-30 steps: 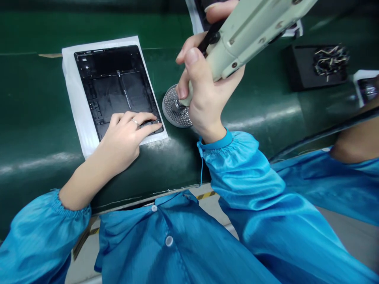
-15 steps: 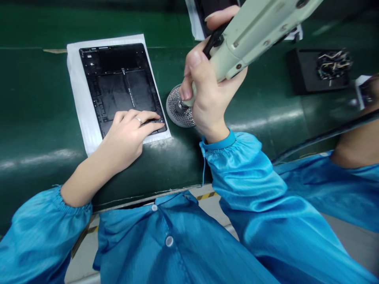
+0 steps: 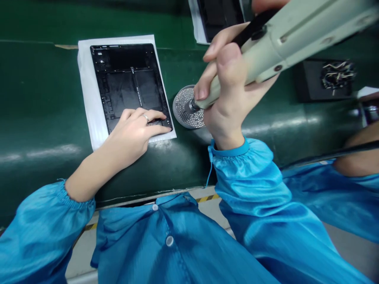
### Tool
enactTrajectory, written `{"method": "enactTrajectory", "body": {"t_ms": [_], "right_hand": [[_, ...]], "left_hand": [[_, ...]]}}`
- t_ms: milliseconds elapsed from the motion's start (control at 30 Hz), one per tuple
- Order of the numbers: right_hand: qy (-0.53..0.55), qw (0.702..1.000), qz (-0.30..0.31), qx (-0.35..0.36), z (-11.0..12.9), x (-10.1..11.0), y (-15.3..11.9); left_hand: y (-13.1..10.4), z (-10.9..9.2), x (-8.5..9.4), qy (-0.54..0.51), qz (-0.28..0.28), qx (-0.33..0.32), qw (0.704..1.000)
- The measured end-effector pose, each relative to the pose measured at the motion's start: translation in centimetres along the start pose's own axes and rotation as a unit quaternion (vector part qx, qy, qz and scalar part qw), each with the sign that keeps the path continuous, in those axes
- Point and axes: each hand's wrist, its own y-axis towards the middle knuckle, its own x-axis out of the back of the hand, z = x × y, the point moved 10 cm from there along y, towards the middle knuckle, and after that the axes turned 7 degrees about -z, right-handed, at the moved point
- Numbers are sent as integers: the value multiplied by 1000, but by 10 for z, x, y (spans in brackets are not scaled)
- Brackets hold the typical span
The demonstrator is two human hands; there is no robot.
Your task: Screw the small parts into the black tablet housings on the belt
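Work on the black panel point(image 3: 127, 85) looks to be partway through. The panel lies on a white sheet point(image 3: 91, 102) on the green surface point(image 3: 38, 102), its inner side up, with small fittings along its edges and a light strip down its middle. That much stands laid out and steadied; whether any fastener along the panel's rim is already set, or how many places remain, is too small to tell.

The left hand point(image 3: 133, 130) rests on the panel's near right corner, fingers spread apart and pressing down rather than closed around it. The right hand point(image 3: 231, 86) is clamped on a pale green powered driver point(image 3: 299, 43), just to the right of the panel. The driver's tip is at a round dotted dish point(image 3: 182, 106), just beside the panel's right edge; whether it touches the dish cannot be made out. With the tip away from the panel, I judge the driver's part on it to be unfinished.

A second black panel point(image 3: 222, 14) lies beyond the first and to its right, apart from the left hand. Well to the right of the first panel stands a black box point(image 3: 306, 83) with a tangle of small pieces point(image 3: 337, 75) on it.
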Motion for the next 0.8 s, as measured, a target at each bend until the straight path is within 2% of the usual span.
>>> {"method": "enactTrajectory", "body": {"t_ms": [200,300,500,800], "right_hand": [[53,998,12,2,11,-24,-15],[66,997,34,-30,8,-35,-25],[50,997,48,-33,3,-38,-30],[32,999,33,-26,7,-40,-33]], "left_hand": [[-3,-5,4,4,10,4,1000],[-5,-5,4,-2,11,12,1000],[-9,-5,1,-38,25,23,999],[-8,-6,2,-51,13,26,998]]}}
